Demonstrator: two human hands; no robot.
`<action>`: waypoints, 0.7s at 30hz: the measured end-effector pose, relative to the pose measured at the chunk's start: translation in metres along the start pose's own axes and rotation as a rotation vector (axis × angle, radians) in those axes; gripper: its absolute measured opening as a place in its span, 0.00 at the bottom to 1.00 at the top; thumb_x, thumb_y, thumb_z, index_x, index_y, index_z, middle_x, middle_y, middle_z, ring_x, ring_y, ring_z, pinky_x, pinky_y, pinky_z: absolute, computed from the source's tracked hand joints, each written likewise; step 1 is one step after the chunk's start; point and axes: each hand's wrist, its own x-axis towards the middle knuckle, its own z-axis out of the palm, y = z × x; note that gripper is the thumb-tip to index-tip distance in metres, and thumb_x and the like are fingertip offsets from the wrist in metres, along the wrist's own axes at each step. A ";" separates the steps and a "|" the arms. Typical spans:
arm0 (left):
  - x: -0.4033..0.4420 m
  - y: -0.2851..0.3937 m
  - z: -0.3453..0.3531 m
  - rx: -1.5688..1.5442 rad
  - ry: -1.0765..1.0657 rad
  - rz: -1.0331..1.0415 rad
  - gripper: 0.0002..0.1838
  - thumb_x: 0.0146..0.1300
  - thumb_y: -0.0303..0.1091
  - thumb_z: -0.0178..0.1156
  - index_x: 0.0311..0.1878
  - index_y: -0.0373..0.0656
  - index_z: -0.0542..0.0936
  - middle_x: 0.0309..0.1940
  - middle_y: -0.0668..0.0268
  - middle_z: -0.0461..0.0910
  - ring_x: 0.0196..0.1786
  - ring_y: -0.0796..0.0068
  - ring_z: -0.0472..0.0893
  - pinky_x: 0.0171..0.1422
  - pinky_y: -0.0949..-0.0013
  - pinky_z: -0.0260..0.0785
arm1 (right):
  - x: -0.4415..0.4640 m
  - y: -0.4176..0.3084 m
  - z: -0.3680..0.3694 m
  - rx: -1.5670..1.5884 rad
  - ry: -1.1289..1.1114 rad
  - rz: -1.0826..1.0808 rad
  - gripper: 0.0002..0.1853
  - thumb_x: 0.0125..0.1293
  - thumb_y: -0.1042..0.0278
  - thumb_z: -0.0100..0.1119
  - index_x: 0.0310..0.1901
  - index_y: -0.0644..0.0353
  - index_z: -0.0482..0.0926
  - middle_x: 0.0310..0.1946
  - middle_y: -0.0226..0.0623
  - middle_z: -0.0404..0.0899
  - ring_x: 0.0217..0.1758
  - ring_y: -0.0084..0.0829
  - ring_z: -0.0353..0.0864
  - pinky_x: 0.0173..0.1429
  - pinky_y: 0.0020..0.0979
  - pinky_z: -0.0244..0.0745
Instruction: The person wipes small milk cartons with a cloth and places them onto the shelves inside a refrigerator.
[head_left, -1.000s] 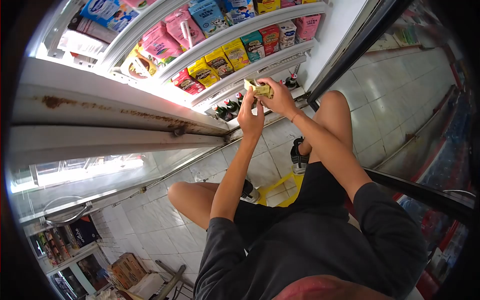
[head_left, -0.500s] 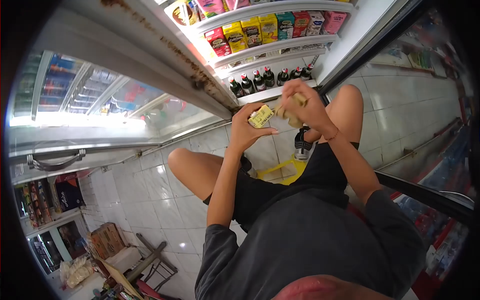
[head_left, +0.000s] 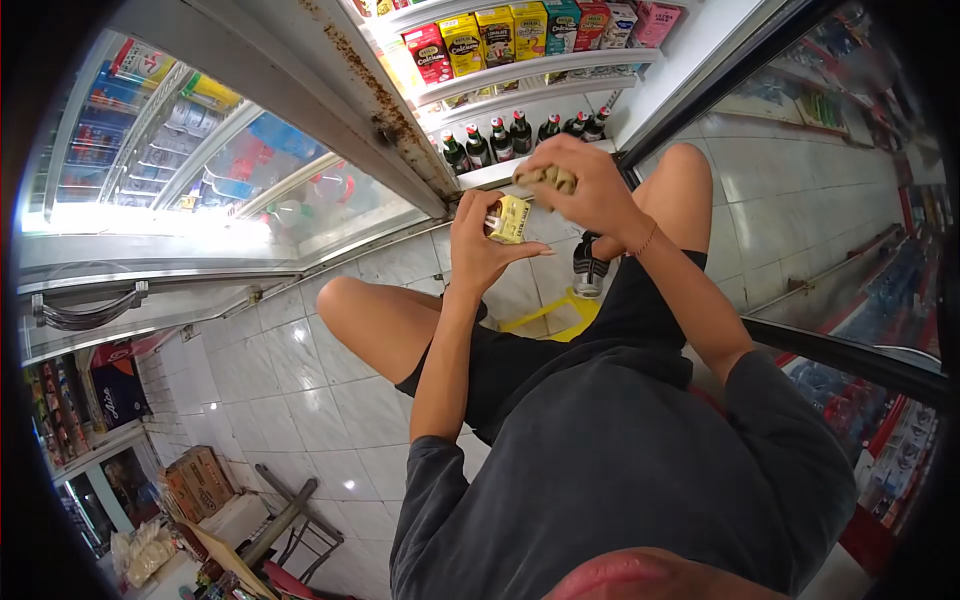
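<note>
Between the thumb and fingers of my left hand is a small yellow carton, its printed side facing up. My right hand, slightly blurred, grips a crumpled beige cloth just above and to the right of the carton. Cloth and carton look apart. Behind both hands, dark green bottles stand on the cooler's bottom level. Above them a row of colourful milk cartons lines a white shelf.
An open glass door with a rusty frame is on the left, and a dark-framed door on the right. Below my knees lies a yellow stool. Cardboard boxes and a metal stand are at lower left.
Both hands came down from the shelf front and separated, the left keeping the yellow carton, the right the cloth. Most recently, the right hand moved left, closer to the carton. The view has shifted too.
</note>
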 end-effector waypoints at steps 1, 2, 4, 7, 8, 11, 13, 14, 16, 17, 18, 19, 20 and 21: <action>0.000 0.002 0.001 -0.005 0.001 0.000 0.42 0.29 0.46 0.91 0.48 0.38 0.80 0.41 0.62 0.78 0.43 0.59 0.79 0.50 0.60 0.74 | 0.000 0.000 -0.001 -0.005 -0.002 0.001 0.16 0.56 0.77 0.71 0.48 0.60 0.86 0.45 0.39 0.84 0.46 0.37 0.86 0.52 0.34 0.81; 0.001 0.003 0.001 -0.034 0.010 0.001 0.43 0.29 0.47 0.91 0.49 0.38 0.80 0.41 0.62 0.78 0.43 0.59 0.80 0.50 0.60 0.74 | 0.000 0.000 -0.001 0.003 0.055 -0.011 0.16 0.57 0.76 0.71 0.48 0.60 0.87 0.45 0.39 0.84 0.45 0.37 0.86 0.52 0.34 0.80; 0.003 0.003 0.003 -0.068 0.023 -0.004 0.43 0.28 0.48 0.91 0.49 0.38 0.81 0.41 0.62 0.79 0.43 0.59 0.80 0.50 0.60 0.74 | 0.001 -0.017 -0.003 0.046 0.128 -0.075 0.15 0.58 0.74 0.72 0.48 0.58 0.87 0.45 0.39 0.84 0.45 0.37 0.85 0.52 0.34 0.80; 0.005 -0.003 0.003 -0.075 0.036 0.047 0.44 0.29 0.48 0.91 0.50 0.37 0.81 0.41 0.61 0.79 0.45 0.63 0.80 0.50 0.62 0.74 | -0.009 -0.043 0.003 0.074 -0.075 -0.095 0.15 0.59 0.74 0.71 0.49 0.57 0.88 0.46 0.38 0.84 0.45 0.37 0.85 0.52 0.34 0.80; 0.004 -0.006 0.002 -0.122 0.002 0.034 0.44 0.30 0.49 0.91 0.51 0.38 0.81 0.41 0.62 0.80 0.44 0.63 0.82 0.49 0.62 0.76 | -0.010 -0.036 0.007 0.012 -0.106 -0.159 0.14 0.61 0.72 0.70 0.50 0.56 0.88 0.46 0.37 0.83 0.46 0.34 0.84 0.53 0.33 0.79; -0.013 -0.012 0.012 -0.536 -0.018 -0.171 0.42 0.41 0.58 0.85 0.53 0.40 0.80 0.42 0.64 0.82 0.42 0.63 0.84 0.46 0.62 0.78 | -0.001 -0.006 0.010 0.045 0.005 0.006 0.14 0.63 0.72 0.70 0.51 0.56 0.87 0.46 0.36 0.82 0.47 0.32 0.83 0.54 0.32 0.79; -0.015 -0.009 0.015 -0.903 0.009 -0.356 0.42 0.50 0.68 0.79 0.54 0.41 0.80 0.43 0.65 0.82 0.41 0.63 0.86 0.45 0.62 0.80 | 0.005 0.004 0.013 0.017 0.005 0.091 0.14 0.64 0.72 0.70 0.52 0.57 0.86 0.45 0.35 0.82 0.48 0.31 0.83 0.55 0.31 0.78; -0.013 -0.010 0.015 -1.068 0.026 -0.435 0.43 0.58 0.76 0.63 0.55 0.42 0.79 0.43 0.66 0.83 0.39 0.65 0.86 0.43 0.63 0.80 | 0.007 0.008 0.016 0.034 0.101 0.053 0.14 0.64 0.72 0.70 0.52 0.55 0.87 0.44 0.37 0.81 0.46 0.33 0.83 0.54 0.31 0.78; -0.009 -0.013 0.015 -1.228 0.010 -0.504 0.50 0.71 0.82 0.26 0.58 0.44 0.78 0.42 0.66 0.83 0.39 0.71 0.86 0.40 0.68 0.79 | 0.011 -0.003 0.015 0.066 0.163 0.004 0.17 0.63 0.72 0.69 0.54 0.54 0.86 0.49 0.40 0.79 0.48 0.36 0.82 0.55 0.33 0.78; -0.009 -0.015 0.016 -1.232 0.013 -0.512 0.50 0.71 0.82 0.26 0.58 0.44 0.78 0.42 0.66 0.83 0.39 0.71 0.86 0.40 0.68 0.79 | 0.011 -0.016 0.015 0.066 0.157 0.012 0.17 0.63 0.72 0.69 0.54 0.54 0.86 0.49 0.40 0.79 0.48 0.36 0.82 0.55 0.33 0.78; -0.007 -0.016 0.017 -1.250 0.082 -0.629 0.46 0.74 0.78 0.30 0.61 0.45 0.76 0.49 0.64 0.83 0.45 0.68 0.86 0.49 0.62 0.80 | 0.012 -0.029 0.017 0.042 0.132 -0.076 0.17 0.64 0.73 0.70 0.55 0.53 0.86 0.52 0.39 0.78 0.51 0.36 0.81 0.57 0.34 0.78; -0.004 -0.017 0.018 -1.263 0.154 -0.743 0.42 0.76 0.75 0.33 0.65 0.46 0.74 0.55 0.62 0.83 0.51 0.65 0.86 0.57 0.56 0.80 | 0.014 -0.037 0.021 0.018 0.106 -0.168 0.18 0.64 0.74 0.70 0.56 0.52 0.87 0.55 0.37 0.77 0.54 0.35 0.81 0.58 0.34 0.78; -0.006 -0.019 0.020 -1.230 0.163 -0.746 0.39 0.77 0.74 0.34 0.66 0.50 0.75 0.56 0.64 0.83 0.54 0.67 0.85 0.59 0.60 0.79 | 0.011 -0.037 0.033 -0.055 0.072 -0.250 0.21 0.62 0.76 0.70 0.57 0.50 0.86 0.59 0.39 0.74 0.59 0.39 0.77 0.64 0.37 0.76; -0.006 -0.015 0.020 -1.230 0.165 -0.751 0.39 0.77 0.74 0.34 0.66 0.50 0.75 0.56 0.64 0.83 0.54 0.67 0.85 0.59 0.60 0.79 | 0.005 -0.036 0.042 -0.053 0.070 -0.246 0.21 0.62 0.76 0.70 0.57 0.50 0.86 0.59 0.39 0.74 0.59 0.39 0.77 0.64 0.37 0.76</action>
